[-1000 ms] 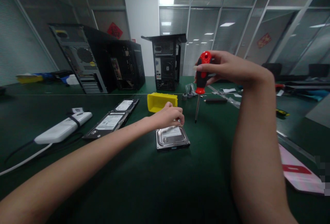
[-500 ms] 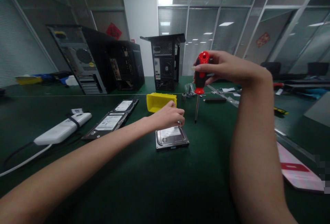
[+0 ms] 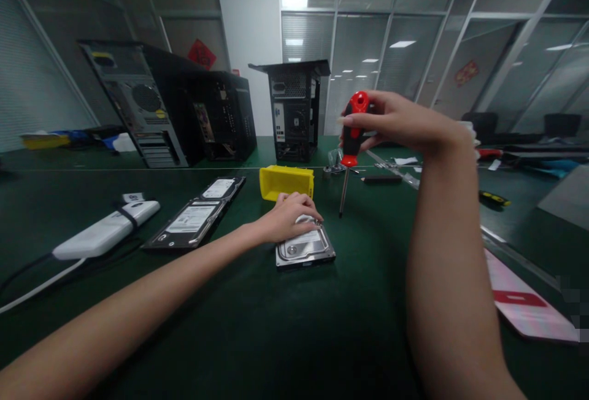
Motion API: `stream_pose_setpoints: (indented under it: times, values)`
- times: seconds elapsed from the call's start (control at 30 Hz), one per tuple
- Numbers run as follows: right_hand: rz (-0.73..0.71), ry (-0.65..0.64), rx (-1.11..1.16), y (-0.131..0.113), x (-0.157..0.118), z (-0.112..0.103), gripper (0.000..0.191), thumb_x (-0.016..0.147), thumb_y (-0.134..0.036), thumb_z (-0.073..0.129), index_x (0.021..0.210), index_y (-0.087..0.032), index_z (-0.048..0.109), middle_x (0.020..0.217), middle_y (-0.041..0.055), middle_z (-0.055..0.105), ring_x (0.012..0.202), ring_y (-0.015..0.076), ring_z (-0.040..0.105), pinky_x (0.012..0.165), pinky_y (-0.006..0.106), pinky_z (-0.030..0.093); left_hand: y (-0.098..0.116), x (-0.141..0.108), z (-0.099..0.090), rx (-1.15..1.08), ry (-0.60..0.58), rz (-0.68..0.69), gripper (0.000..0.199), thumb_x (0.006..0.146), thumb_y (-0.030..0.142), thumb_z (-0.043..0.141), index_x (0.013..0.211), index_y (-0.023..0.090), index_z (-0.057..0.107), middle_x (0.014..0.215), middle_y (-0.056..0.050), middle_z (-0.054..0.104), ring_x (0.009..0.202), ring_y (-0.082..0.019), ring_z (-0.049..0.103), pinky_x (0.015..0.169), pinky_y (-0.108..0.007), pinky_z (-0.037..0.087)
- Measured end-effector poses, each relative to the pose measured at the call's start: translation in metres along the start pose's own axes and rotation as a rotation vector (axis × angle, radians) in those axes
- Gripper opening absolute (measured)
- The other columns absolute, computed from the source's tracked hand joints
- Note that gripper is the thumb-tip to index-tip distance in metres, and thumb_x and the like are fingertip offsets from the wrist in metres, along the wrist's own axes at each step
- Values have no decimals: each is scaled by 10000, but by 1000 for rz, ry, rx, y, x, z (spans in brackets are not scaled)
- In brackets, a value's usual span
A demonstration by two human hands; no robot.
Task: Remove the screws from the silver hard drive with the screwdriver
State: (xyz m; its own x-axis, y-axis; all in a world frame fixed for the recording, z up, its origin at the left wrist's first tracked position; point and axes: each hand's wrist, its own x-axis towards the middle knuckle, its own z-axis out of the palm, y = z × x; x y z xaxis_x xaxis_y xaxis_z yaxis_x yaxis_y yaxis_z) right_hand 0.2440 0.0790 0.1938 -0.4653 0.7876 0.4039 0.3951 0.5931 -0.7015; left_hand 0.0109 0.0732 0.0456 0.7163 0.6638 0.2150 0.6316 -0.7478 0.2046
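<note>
My left hand [image 3: 294,216] lies across the far part of a silver hard drive [image 3: 306,250], its fingers bent over the top and reaching the right edge. The drive rests flat on the green tabletop, label side up; its far end is hidden by the hand. My right hand [image 3: 386,119] grips a red and black screwdriver [image 3: 353,133] by the handle. The shaft points down, slightly tilted, with its tip to the right of the drive and apart from it. Just behind my left hand stands a yellow plastic bin [image 3: 283,180] on its side.
Two more hard drives [image 3: 191,221] lie end to end on the left, beside a white power strip [image 3: 108,228] with cables. Several computer cases [image 3: 297,111] stand at the back. A dark bar [image 3: 381,180], small parts and a pink-white panel [image 3: 524,302] are on the right.
My left hand has gone from pinched fingers above the drive's far end to lying spread over the drive. The screwdriver in my right hand has shifted slightly left.
</note>
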Motion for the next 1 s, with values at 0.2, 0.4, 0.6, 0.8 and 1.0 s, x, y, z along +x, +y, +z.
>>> stream_pose_setpoints:
  times: [0.2, 0.4, 0.6, 0.8, 1.0]
  values:
    - [-3, -36, -9, 3, 6, 4, 312, 760, -340, 738, 986, -176, 601, 938, 66, 679, 875, 216, 693, 615, 279, 616, 0, -11, 12, 79, 141, 92, 216, 963, 296, 578, 1127, 244, 709, 1138, -63, 643, 1113, -236, 540, 961, -420, 265]
    - [19, -44, -9, 2, 5, 3, 294, 763, -311, 728, 997, -192, 594, 965, 55, 678, 898, 216, 693, 614, 262, 613, 9, -14, 11, 246, 131, 189, 253, 1005, 293, 502, 1154, 223, 695, 1190, -74, 654, 1147, -246, 533, 952, -423, 260]
    - [29, -51, -10, 1, 4, 3, 304, 761, -309, 735, 1003, -189, 594, 983, 61, 678, 905, 214, 691, 609, 252, 612, 7, -11, 11, 362, 141, 254, 279, 1020, 309, 461, 1170, 233, 685, 1175, -67, 677, 1122, -249, 539, 947, -434, 234]
    - [20, -48, -6, -2, 5, 6, 334, 767, -329, 746, 1029, -182, 602, 989, 67, 681, 895, 207, 689, 595, 245, 609, 8, -11, 11, 378, 144, 257, 284, 1023, 305, 449, 1172, 244, 684, 1167, -60, 678, 1118, -245, 543, 950, -429, 234]
    - [14, -87, -2, 0, 11, 13, 324, 761, -348, 760, 987, -184, 596, 972, 57, 675, 874, 189, 687, 583, 230, 611, 8, -12, 11, 335, 143, 235, 273, 1014, 300, 469, 1169, 247, 687, 1180, -63, 677, 1119, -240, 543, 953, -427, 244]
